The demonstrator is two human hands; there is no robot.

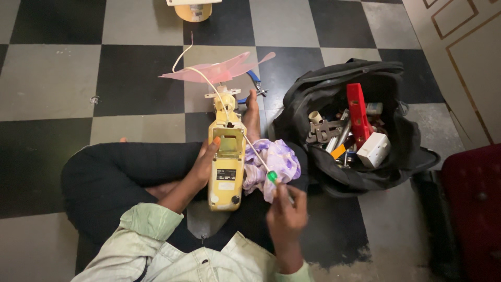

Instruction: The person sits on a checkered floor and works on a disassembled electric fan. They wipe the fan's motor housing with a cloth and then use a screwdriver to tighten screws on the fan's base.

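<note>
A yellow fan body (227, 167) lies lengthwise between my crossed legs, its pink blades (216, 71) pointing away from me. My left hand (204, 162) grips the body's left side, fingers curled over its open top edge. My right hand (286, 211) holds a screwdriver (257, 156) with a green handle; its long shaft slants up-left and the tip rests at the upper part of the yellow housing. A crumpled purple and white cloth (271, 166) lies on my right leg under the shaft. A white wire (201, 73) runs from the fan across the blades.
An open black tool bag (407, 151) on the right holds a red tool (358, 112), metal wrenches and a white plug box (373, 150). Blue-handled pliers (255, 81) lie beyond my foot. A yellow fan base (193, 10) stands at the top edge. A dark red case (472, 209) and a door are at far right.
</note>
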